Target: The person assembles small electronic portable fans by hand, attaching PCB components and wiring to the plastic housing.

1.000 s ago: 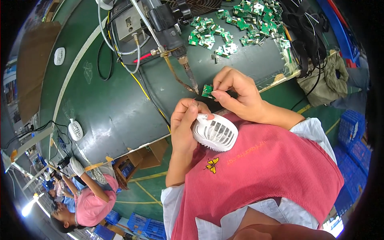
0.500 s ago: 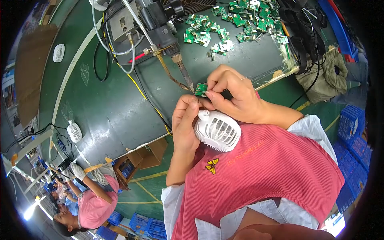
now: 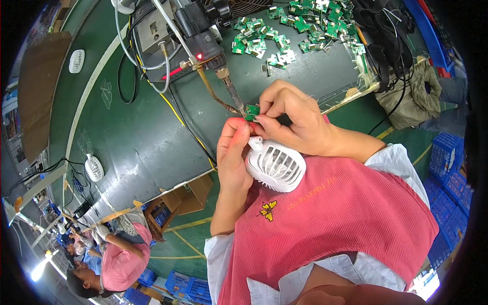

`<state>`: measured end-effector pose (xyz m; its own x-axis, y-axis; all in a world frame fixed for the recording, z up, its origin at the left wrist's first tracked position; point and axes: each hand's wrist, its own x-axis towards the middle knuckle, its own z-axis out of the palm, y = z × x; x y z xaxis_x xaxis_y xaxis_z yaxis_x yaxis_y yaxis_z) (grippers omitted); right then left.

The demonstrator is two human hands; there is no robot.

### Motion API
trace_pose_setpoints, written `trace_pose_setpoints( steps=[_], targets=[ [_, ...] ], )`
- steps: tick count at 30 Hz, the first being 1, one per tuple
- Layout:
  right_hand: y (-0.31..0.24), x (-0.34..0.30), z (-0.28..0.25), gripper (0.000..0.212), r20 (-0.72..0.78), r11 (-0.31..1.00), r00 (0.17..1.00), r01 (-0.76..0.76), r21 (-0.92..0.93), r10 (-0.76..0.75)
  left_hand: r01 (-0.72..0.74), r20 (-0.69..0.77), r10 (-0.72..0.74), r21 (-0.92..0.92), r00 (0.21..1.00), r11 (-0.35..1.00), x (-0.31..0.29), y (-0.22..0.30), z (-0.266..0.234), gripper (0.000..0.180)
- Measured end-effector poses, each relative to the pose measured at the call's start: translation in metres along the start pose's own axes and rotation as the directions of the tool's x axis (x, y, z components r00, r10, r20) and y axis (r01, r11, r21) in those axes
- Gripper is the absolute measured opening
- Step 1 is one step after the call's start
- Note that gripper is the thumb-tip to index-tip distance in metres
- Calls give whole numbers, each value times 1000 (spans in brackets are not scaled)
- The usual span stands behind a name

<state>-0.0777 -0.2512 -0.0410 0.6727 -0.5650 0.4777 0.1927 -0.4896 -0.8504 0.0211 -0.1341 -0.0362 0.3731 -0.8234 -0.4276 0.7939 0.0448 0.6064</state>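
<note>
Between the thumb and fingers of my right hand [image 3: 291,116] is a small green circuit board [image 3: 252,111], held just under the soldering iron tip [image 3: 241,105]. A thin feed tube [image 3: 219,97] comes down beside the iron and ends close to its tip. My left hand [image 3: 235,152] is pinched closed right below the board, under a red glow; whatever its fingertips grip is too small to make out. Against that palm, in front of my apron, hangs a white fan head [image 3: 277,165] with a slatted cage, its short neck pointing toward the fingers.
Loose green circuit boards [image 3: 305,28] lie in a heap at the back of the green table. The soldering machine [image 3: 195,35] stands at back left. Two more white fan heads [image 3: 77,61] rest farther left. A yellow cable [image 3: 178,114] crosses the tabletop. A co-worker [image 3: 119,254] sits at lower left.
A red light has come on at the soldering machine and tints my left fingers red. Both hands and the board have shifted slightly left, closer under the iron tip.
</note>
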Motion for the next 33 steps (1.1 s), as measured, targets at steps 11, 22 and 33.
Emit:
trace_pose_setpoints(
  steps=[11, 22, 33],
  targets=[
    [-1, 3, 0, 25, -3, 1000, 1000, 29, -10, -29, -22, -26, 23, 19, 999, 1000, -2, 1, 1, 8],
    [1, 2, 2, 24, 6, 1000, 1000, 20, -5, -20, -50, -15, 51, 39, 999, 998, -3, 1, -1, 6],
    [0, 3, 3, 23, 10, 1000, 1000, 7, -4, -7, -73, -24, 75, 61, 997, 995, -3, 2, -1, 7]
  ],
)
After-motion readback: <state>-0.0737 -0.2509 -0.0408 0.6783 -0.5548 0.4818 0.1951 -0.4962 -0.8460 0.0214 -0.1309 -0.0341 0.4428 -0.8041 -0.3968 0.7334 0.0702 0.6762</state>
